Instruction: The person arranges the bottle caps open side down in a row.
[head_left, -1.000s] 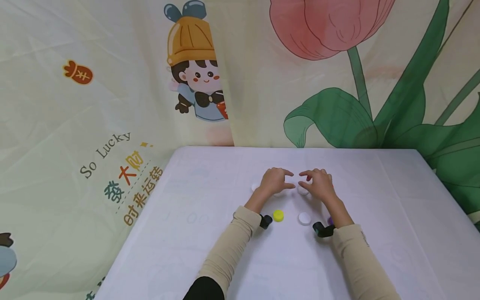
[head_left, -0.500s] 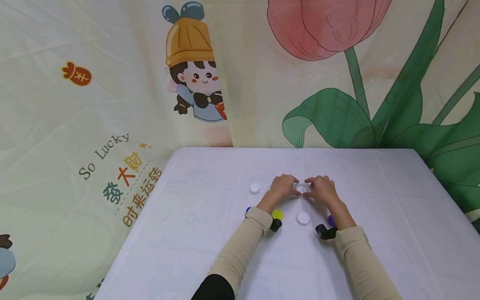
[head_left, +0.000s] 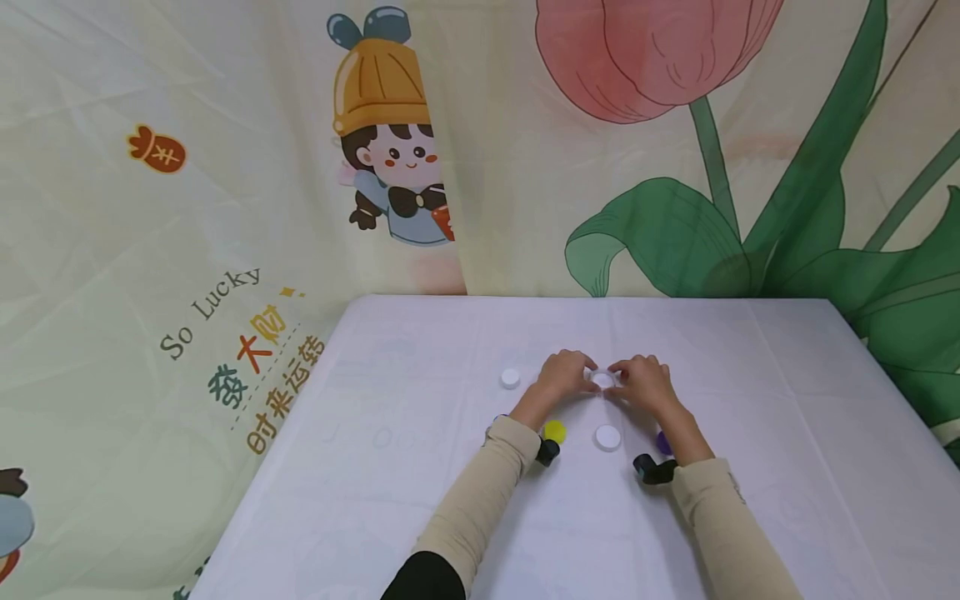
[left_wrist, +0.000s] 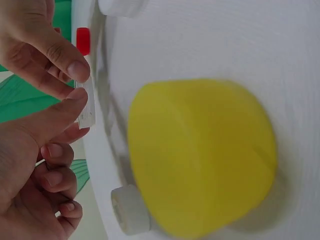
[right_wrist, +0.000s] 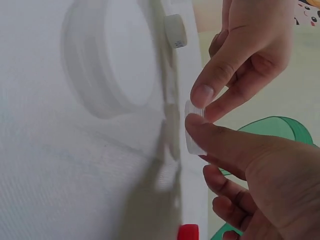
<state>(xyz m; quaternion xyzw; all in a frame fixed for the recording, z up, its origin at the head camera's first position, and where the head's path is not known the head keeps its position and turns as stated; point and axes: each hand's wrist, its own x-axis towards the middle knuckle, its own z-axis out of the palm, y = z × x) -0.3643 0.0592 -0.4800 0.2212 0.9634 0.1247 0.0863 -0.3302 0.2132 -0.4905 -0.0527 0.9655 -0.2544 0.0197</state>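
A small, flat, round translucent disc (head_left: 602, 380) is held between both hands over the far middle of the table. My left hand (head_left: 561, 377) pinches its left side between thumb and fingers, and my right hand (head_left: 643, 382) grips the right side. Seen edge-on in the right wrist view, the disc (right_wrist: 192, 142) has a ridged side and stands away from the tabletop. The two thumbs almost meet along its near edge in the left wrist view, where the disc (left_wrist: 87, 107) is partly covered by fingers.
On the white table (head_left: 420, 483) lie a yellow round piece (head_left: 555, 432), white round pieces (head_left: 607, 437) and a purple one (head_left: 664, 443) beside the right wrist. Another white piece (head_left: 510, 379) is at the left. A red piece (left_wrist: 83, 41) sits behind the right hand.
My left hand has come right and slightly nearer to meet the right hand, and both now hold the translucent disc. Over the last half second the hands have barely moved.
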